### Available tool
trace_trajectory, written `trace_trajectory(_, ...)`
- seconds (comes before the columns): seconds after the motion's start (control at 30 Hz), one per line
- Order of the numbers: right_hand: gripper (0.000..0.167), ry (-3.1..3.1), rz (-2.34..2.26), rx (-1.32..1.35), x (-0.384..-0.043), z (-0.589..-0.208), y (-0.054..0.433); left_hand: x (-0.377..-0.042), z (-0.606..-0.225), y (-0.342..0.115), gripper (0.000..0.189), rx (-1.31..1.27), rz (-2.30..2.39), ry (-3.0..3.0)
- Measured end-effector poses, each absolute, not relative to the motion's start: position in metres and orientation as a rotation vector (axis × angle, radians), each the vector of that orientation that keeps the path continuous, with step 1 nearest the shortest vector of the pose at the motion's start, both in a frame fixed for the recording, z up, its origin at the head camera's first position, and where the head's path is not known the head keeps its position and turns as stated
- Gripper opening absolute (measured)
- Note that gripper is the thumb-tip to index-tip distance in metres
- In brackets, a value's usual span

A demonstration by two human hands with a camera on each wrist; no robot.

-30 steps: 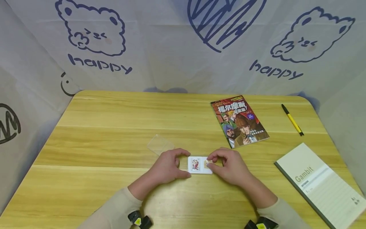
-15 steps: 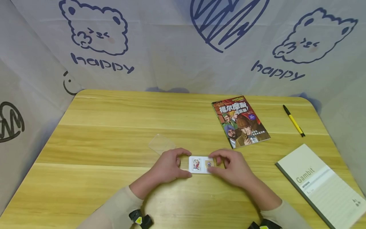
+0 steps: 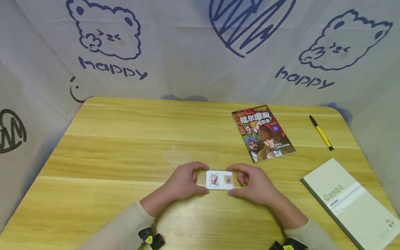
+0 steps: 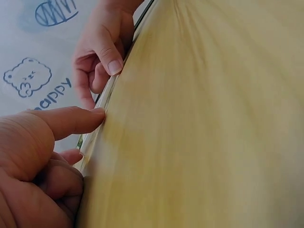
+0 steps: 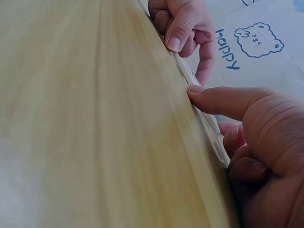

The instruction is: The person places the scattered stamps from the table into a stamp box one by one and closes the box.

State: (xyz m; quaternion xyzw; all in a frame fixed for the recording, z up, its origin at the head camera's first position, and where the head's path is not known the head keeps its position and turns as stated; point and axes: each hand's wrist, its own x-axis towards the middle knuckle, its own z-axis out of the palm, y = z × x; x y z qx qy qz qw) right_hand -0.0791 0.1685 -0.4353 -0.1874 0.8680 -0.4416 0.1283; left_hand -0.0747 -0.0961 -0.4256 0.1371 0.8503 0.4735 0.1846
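Note:
A small white two-window holder (image 3: 221, 173) lies flat on the wooden table in the head view. Its left window shows a colourful stamp-like picture (image 3: 214, 180), its right one a smaller tan piece (image 3: 228, 180) with a dark round mark. My left hand (image 3: 183, 181) pinches the holder's left end, thumb on the near edge and index finger on the far one. In the same way, my right hand (image 3: 254, 182) pinches the right end. Both wrist views show the holder only as a thin strip, edge-on. Behind my left hand lies a clear plastic cover (image 3: 177, 156), partly hidden.
A comic-style book (image 3: 264, 133) lies behind my right hand. Farther right are a yellow pen (image 3: 322, 133) with a black cap and a thick notebook (image 3: 350, 201). White cloth (image 3: 184, 52) with drawings hangs around the table's back and sides.
My right thumb and fingers have moved off the tan piece to the holder's edges, leaving that piece fully visible. My left hand has kept its grip on the left end.

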Motion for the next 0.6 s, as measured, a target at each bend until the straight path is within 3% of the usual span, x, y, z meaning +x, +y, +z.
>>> trace_trajectory(0.23,0.064,2.509,-1.308,-0.503,-0.079,-0.435,0.166,-0.080,-0.410,-0.130,0.069,0.508,1.371,2.363)
trace_trajectory(0.6,0.064,2.530,-1.286,-0.487,-0.079,-0.434,0.168,-0.137,-0.409,-0.214,0.083,0.491,1.238,2.439)
